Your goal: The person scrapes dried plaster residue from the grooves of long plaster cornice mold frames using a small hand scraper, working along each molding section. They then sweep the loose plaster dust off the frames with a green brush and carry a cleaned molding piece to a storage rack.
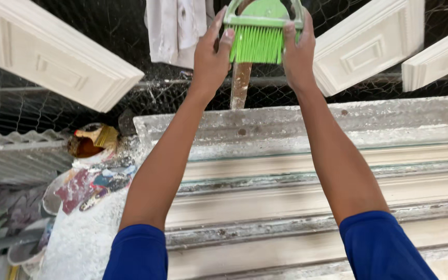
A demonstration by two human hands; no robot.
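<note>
Bright green brush point(260, 31), blue sleeves point(137, 253), white moulded panels point(53, 52), grey-white dusty mould point(307, 186).

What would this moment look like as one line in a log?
left hand: grips green brush | right hand: grips its other side | brush: raised before wire mesh | below: long plaster moulding

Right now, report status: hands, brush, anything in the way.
Left hand and right hand both gripping green brush, raised. Long moulded slab below. White cloth hangs beside left hand.

A brush point(259, 32) is sitting between 2 hands, left point(211, 57) and right point(297, 54). A moulded slab point(307, 181) is lying below them. A sack point(86, 218) is resting left of the slab.
</note>
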